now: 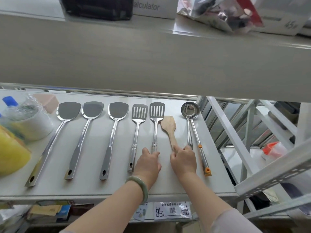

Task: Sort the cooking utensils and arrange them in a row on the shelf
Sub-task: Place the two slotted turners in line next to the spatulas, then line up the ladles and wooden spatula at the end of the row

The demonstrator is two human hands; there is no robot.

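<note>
Gleaming steel utensils [116, 137] lie in a row on the shelf [168, 187].

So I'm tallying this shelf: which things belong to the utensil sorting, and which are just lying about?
Part of the job:
three solid spatulas
two slotted spatulas
wooden spatula
two ladles
left hand
right hand

Just lying about:
blue-capped bottle
yellow pack
pink block

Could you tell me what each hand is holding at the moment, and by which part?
Left hand: handle end of the right-hand slotted steel spatula. Right hand: handle of the pale wooden spatula.
</note>
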